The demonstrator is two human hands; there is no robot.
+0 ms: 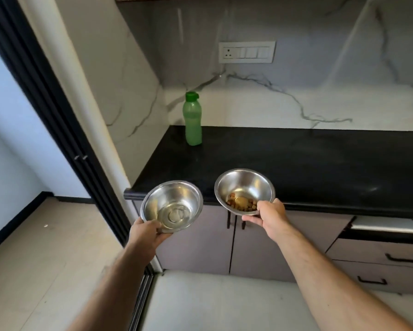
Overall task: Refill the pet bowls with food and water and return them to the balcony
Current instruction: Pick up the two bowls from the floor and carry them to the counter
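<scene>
**Both bowls in hand at the tabletop edge**

So my left hand [146, 231] is clamped on the near rim of the water bowl [171, 206], thumb on the rim, fingers curled underneath. It's steel, with a shallow pool of clear water in the bottom, and it's up in the air just off the left corner of the tabletop [296, 163], not resting on anything.

My right hand [268, 217] is doing the same thing with the food bowl [244, 191]: thumb pressed over the near rim, fingers wrapped under the base. This one's tipped a bit toward me, and there's a small heap of brown kibble [241, 204] sitting at the bottom. It hangs over the front edge of the tabletop, and I can't tell if the far side touches the surface. The two bowls are near each other but apart, water one lower and to the left.

Further out, a green bottle [192, 119] with a green cap stands upright at the back left of the black tabletop, close to the marble wall. A switch panel [246, 52] sits on that wall above it. Under the tabletop there are cabinet doors [255, 247], with drawers [380, 256] to the right. A dark door frame [57, 120] runs down my left side.
</scene>
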